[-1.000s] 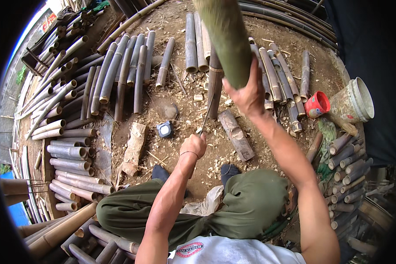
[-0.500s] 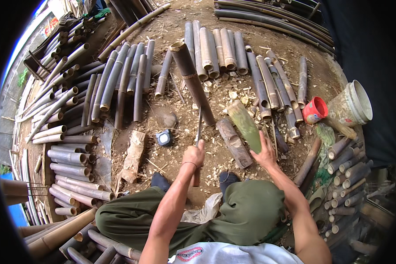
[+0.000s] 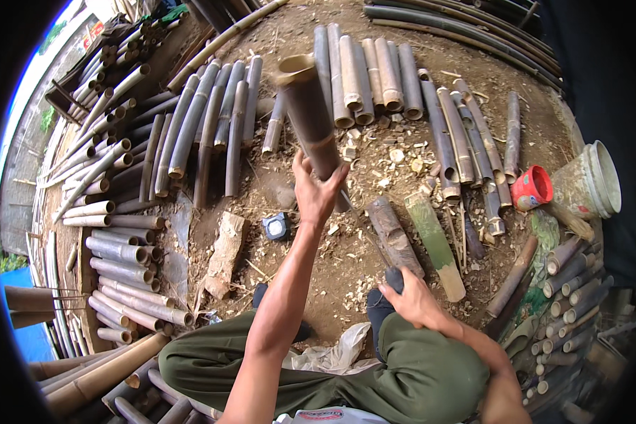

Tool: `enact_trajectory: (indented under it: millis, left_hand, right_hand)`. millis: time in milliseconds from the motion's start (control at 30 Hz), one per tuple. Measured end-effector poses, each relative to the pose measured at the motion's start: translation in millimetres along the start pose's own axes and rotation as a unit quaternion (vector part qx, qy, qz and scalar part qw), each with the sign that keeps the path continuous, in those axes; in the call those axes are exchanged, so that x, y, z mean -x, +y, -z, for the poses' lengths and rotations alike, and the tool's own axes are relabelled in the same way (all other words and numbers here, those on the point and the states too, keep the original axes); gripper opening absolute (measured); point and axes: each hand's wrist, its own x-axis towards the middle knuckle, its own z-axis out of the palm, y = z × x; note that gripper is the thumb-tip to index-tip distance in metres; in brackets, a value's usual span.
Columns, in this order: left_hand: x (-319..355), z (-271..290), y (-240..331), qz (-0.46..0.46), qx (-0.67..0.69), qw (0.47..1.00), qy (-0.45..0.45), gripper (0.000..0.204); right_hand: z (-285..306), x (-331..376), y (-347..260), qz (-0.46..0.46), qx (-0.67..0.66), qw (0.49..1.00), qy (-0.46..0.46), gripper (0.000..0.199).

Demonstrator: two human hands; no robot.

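Observation:
My left hand (image 3: pixel 316 194) is wrapped round the lower part of a dark bamboo tube (image 3: pixel 309 120), which leans up off the ground with its pale open end on top. My right hand (image 3: pixel 415 302) is closed beside my right knee, on what looks like the handle of a long, thin-bladed knife (image 3: pixel 376 246). The blade is blurred and slants toward the foot of the tube. A flat green bamboo piece (image 3: pixel 434 246) lies on the ground by a notched wooden block (image 3: pixel 394 233), just beyond my right hand.
A tape measure (image 3: pixel 275 227) and a rough wood chunk (image 3: pixel 226 251) lie at left among shavings. Cut bamboo tubes (image 3: pixel 381 78) lie in rows beyond, with more stacked on both sides. At right stand a red pail (image 3: pixel 532 188) and a white bucket (image 3: pixel 601 180).
My right hand has put down the green bamboo piece and moved nearer my knee. The knife has passed from my left hand to my right. My left hand now grips the tube, raised toward me.

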Motion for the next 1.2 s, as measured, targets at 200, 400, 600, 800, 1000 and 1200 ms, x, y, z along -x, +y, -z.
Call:
enact_trajectory:
  millis: [200,400,600,800,1000,1200]
  left_hand:
    - [-39,-14,-66,0.088,0.062,0.994,0.024,0.058]
    - [-91,-31,-108,0.110,-0.063,0.984,0.126,0.061]
    - [-111,-11,-141,0.155,0.158,0.974,-0.048,0.054]
    - [-125,-16,-163,0.203,0.201,0.958,-0.010,0.038]
    - [-158,1,-224,0.252,0.029,0.960,0.123,0.058]
    - [-148,4,-220,0.265,0.141,0.953,0.044,0.052]
  right_hand:
    - [-30,-27,18,-0.092,0.023,0.994,-0.047,0.043]
    - [-102,-96,63,-0.082,-0.035,0.996,0.003,0.030]
    - [-101,-119,77,-0.062,-0.090,0.991,-0.081,0.021]
    - [-140,-137,90,-0.024,-0.101,0.995,-0.006,0.024]
    - [-155,-159,74,-0.028,-0.065,0.997,-0.031,0.029]
    - [-141,-157,74,-0.082,-0.074,0.988,-0.110,0.030]
